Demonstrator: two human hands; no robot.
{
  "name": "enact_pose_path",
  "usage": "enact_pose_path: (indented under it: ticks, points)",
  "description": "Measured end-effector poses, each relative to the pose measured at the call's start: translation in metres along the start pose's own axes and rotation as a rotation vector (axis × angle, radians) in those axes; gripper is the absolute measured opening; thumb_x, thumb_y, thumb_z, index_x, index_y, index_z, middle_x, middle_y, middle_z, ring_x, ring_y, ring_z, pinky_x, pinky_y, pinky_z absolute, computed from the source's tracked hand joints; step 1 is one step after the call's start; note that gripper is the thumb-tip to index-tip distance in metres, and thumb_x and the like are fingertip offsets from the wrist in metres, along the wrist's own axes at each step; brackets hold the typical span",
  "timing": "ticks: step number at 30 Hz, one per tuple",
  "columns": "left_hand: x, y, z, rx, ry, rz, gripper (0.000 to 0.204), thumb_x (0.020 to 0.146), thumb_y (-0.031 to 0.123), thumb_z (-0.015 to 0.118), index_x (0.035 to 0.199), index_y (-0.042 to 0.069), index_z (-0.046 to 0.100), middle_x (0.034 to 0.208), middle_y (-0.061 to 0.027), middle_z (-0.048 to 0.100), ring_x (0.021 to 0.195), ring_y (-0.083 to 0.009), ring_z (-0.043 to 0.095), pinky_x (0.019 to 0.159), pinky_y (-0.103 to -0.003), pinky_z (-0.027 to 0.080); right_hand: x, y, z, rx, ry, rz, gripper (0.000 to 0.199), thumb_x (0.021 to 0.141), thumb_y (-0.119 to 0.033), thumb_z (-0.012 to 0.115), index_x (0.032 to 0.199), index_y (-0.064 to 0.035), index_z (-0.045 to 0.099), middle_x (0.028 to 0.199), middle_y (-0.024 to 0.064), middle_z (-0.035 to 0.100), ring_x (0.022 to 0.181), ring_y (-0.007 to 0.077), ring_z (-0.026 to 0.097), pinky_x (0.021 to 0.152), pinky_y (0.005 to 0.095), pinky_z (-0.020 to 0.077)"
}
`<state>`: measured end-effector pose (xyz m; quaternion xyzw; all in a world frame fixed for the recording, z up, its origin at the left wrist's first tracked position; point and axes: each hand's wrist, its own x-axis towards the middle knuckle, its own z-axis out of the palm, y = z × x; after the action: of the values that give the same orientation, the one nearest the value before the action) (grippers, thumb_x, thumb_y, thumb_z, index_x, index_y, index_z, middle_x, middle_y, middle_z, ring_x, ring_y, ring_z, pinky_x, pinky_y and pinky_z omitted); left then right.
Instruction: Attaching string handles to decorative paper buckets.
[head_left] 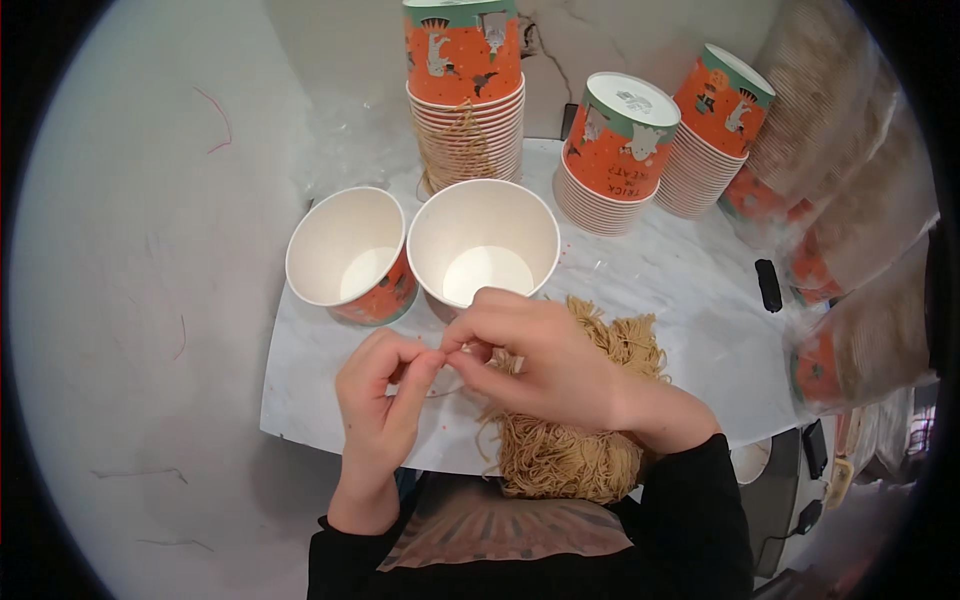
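Observation:
My left hand point(383, 395) and my right hand point(545, 355) meet above the near part of the table, thumbs and fingertips pinched together. Whatever lies between the fingertips is too small to make out. Just beyond them stand two open paper tubs with white insides: a left one point(345, 240), tilted, with an orange and green printed outside, and an upright right one point(484, 230). A heap of tan yarn point(570, 460) lies under and beside my right wrist, at the table's near edge, partly hidden by that arm.
Upside-down stacks of orange printed tubs stand at the back: a tall stack point(465, 60) draped with tan strands, a middle stack point(620, 140) and a right stack point(715, 130). Plastic-wrapped tub sleeves point(850, 240) line the right, near a small black object point(768, 285). The marbled tabletop point(720, 340) has a curved edge.

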<state>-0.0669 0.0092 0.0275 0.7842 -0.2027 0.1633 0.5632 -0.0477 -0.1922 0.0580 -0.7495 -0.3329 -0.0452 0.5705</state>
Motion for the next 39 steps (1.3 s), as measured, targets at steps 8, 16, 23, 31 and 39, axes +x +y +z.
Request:
enact_pose_path:
  ticks: [8, 16, 23, 31, 39]
  points:
    - [0.049, -0.002, 0.054, 0.290, -0.197, 0.256, 0.034, 0.083, 0.009, 0.077, 0.114, 0.001, 0.065, 0.105, -0.0126, 0.065, 0.087, -0.0292, 0.065, 0.077, -0.038, 0.052, -0.001, -0.016, -0.063, -0.138, 0.367, 0.031, 0.008, 0.086, 0.005, 0.068, 0.093, 0.0020, 0.070, 0.084, -0.0010, 0.061, 0.072, 0.0020, 0.056, 0.061, 0.0180, 0.0423]
    - [0.059, -0.021, 0.059, 0.366, -0.340, 0.107, 0.039, 0.084, 0.002, 0.068, 0.122, 0.009, 0.066, 0.095, -0.0066, 0.069, 0.081, -0.0279, 0.069, 0.070, -0.037, 0.054, -0.059, 0.021, -0.002, -0.715, -0.221, -0.100, 0.027, 0.084, -0.013, 0.066, 0.109, -0.0076, 0.059, 0.093, 0.0073, 0.065, 0.085, 0.0271, 0.066, 0.065, 0.0371, 0.0567]
    - [0.057, -0.011, 0.033, 0.120, -0.223, 0.014, 0.026, 0.093, -0.007, 0.056, 0.118, -0.005, 0.064, 0.101, -0.0135, 0.067, 0.095, -0.0201, 0.075, 0.071, -0.027, 0.058, -0.121, 0.092, -0.004, -0.783, -0.196, 0.091, 0.016, 0.083, -0.013, 0.065, 0.096, -0.0073, 0.056, 0.095, 0.0077, 0.063, 0.086, 0.0284, 0.065, 0.066, 0.0404, 0.0576]
    - [0.047, -0.033, 0.027, -0.224, -0.111, -0.133, 0.027, 0.094, -0.008, 0.055, 0.121, -0.006, 0.058, 0.109, -0.0098, 0.068, 0.099, -0.0134, 0.068, 0.079, -0.025, 0.056, -0.088, 0.099, -0.062, -0.799, -0.333, 0.029, 0.012, 0.089, -0.018, 0.065, 0.094, -0.0088, 0.059, 0.083, 0.0081, 0.064, 0.079, 0.0299, 0.067, 0.061, 0.0437, 0.0545]
    - [0.040, -0.068, 0.037, -0.523, -0.061, -0.251, 0.032, 0.093, -0.010, 0.053, 0.124, -0.003, 0.047, 0.123, -0.0109, 0.059, 0.116, -0.0149, 0.058, 0.100, -0.029, 0.049, 0.041, 0.004, -0.062, -0.502, 0.364, -0.281, 0.013, 0.086, 0.000, 0.067, 0.098, -0.0031, 0.064, 0.083, 0.0094, 0.062, 0.069, 0.0257, 0.062, 0.061, 0.0346, 0.0494]
